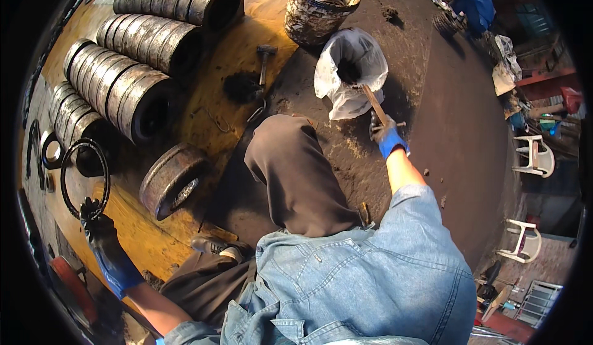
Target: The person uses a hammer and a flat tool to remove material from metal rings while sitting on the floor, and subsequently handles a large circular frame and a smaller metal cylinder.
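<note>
My left hand (97,215), in a blue glove blackened over the fingers, grips a thin black ring (63,178) and holds it up at the far left. Beside it, a thick metal ring (162,181) stands on edge on the yellow-brown surface. My right hand (388,137), in a blue and dark glove, is closed around a wooden stick (374,103). The stick's far end reaches into a container lined with a white plastic bag (369,54), with dark matter inside. That end of the stick is hidden.
Rows of metal rings (123,88) lie at the far left. A stained bucket (309,21) stands behind the bag. A hammer (264,61) lies near a dark smear. White chairs (537,156) line the right; another person (472,5) sits at the far right.
</note>
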`<state>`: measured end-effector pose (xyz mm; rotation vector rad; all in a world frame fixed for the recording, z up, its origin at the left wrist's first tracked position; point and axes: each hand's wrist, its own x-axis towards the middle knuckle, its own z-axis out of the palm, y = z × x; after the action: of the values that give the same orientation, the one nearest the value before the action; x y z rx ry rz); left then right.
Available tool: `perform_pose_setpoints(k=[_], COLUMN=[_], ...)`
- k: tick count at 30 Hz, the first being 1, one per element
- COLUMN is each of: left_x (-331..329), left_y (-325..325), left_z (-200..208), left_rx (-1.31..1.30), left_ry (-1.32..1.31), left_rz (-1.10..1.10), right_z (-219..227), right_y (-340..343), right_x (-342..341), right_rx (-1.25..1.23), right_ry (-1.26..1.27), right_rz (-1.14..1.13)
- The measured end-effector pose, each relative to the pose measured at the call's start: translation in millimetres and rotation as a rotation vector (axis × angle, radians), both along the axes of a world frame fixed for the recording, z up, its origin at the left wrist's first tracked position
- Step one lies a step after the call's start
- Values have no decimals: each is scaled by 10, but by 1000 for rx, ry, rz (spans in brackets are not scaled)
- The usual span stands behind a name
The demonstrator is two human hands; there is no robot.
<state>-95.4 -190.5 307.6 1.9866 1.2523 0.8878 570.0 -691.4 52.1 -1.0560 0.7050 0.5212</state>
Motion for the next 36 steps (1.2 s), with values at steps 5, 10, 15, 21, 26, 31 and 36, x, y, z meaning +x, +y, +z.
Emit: perform_pose_setpoints(k=[5, 10, 15, 21, 26, 31, 36], left_x=[30, -89, 150, 108, 139, 123, 96], left_y=[-83, -283, 185, 495, 431, 293, 175], left_z=[-57, 139, 121, -88, -71, 3, -5], left_rx=[-13, -32, -106, -561, -362, -396, -314], left_ry=[-28, -140, -187, -1522, -1517, -1424, -890], left_rz=[-1, 30, 97, 154, 99, 98, -8], right_z=[118, 272, 841, 2646, 2902, 2520, 2368], right_y=[-545, -289, 486, 3003, 4181, 4388, 4545], right_x=[-179, -267, 387, -948, -2872, -3739, -3609], right_rx=[35, 4, 560, 689, 617, 468, 593], right_ry=[56, -294, -169, -208, 41, 262, 275], right_rz=[10, 269, 452, 872, 1086, 1218, 1246])
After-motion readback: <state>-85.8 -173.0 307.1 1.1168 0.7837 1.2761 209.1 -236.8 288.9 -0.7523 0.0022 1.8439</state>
